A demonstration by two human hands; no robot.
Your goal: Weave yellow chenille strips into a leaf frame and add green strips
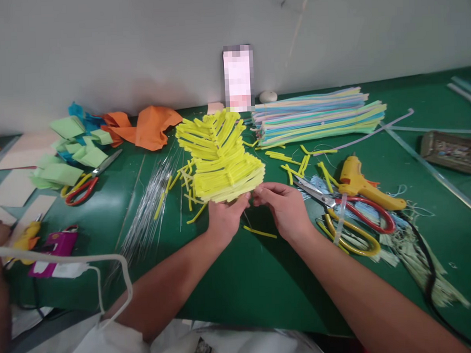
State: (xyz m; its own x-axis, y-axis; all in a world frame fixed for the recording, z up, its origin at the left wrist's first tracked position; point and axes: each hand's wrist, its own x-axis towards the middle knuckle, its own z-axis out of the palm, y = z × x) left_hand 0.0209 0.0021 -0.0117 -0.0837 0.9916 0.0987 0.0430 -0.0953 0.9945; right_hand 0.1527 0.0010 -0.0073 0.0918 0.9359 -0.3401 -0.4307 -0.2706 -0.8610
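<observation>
My left hand [224,217] grips the near edge of a fan-shaped bundle of yellow strips [219,156] that is held up over the green table [240,280]. My right hand [284,208] sits just right of it, fingers curled and pinching at the bundle's lower right corner. A loose yellow strip [260,231] lies on the table between my wrists. Thin metal wires [151,211] are spread on the table left of my left hand.
A yellow glue gun [363,184] and red-and-yellow scissors [346,216] lie to the right. A stack of pastel strips [315,121] sits at the back. Green and orange paper scraps [101,138], other scissors [85,185] and a white cable [67,262] are on the left.
</observation>
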